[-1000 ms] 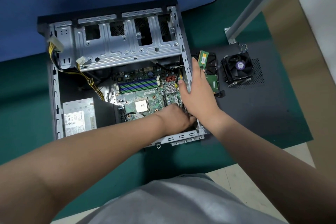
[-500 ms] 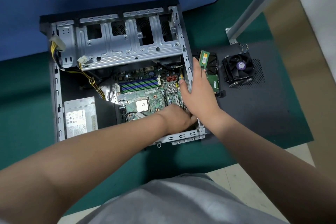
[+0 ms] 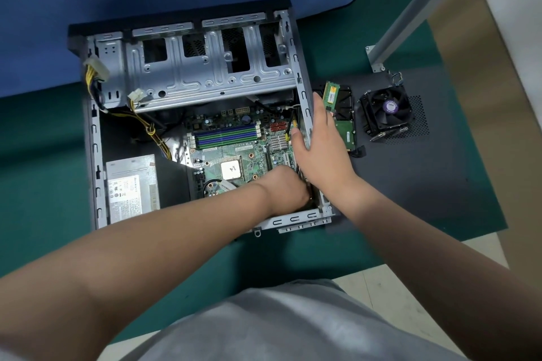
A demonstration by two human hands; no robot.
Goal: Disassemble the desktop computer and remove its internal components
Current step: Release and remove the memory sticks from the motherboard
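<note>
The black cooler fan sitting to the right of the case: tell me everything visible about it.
The black square cooler fan lies flat, blades up, on the dark perforated metal panel, right of the open computer case. A round purple label marks its hub. Metal heatsink fins and clips show under its near edge, and a thin wire curls from its far corner. No hand touches it; it lies apart from the hard drive.

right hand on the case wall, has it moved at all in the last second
No. The right hand lies on the grey metal side wall of the computer case as before, fingertips level with the green memory stick outside; only the camera shifted slightly.
</note>
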